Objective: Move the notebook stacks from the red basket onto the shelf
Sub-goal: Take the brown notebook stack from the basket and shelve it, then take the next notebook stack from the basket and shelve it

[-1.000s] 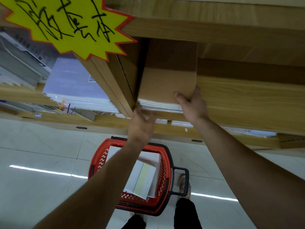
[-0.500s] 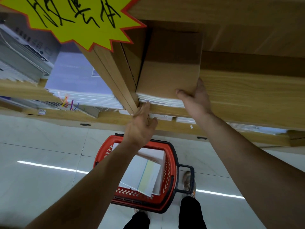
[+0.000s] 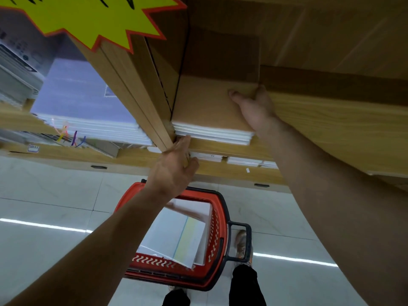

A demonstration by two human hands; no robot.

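Note:
A stack of brown-covered notebooks lies on the wooden shelf, its left side against the upright divider. My right hand grips the stack's right side, thumb on the top cover and fingers down its edge. My left hand rests, fingers extended, against the shelf's front edge just under the stack's front left corner. Below on the floor stands the red basket with white and pale notebook stacks inside.
A yellow starburst sign hangs at the upper left. A stack of purple-covered notebooks fills the compartment left of the divider. My shoe stands by the basket's black handle on the tiled floor.
The brown stack has slid deeper into the shelf. My right hand has moved further in along its right side. My left hand has dropped from under the stack to the shelf's front edge.

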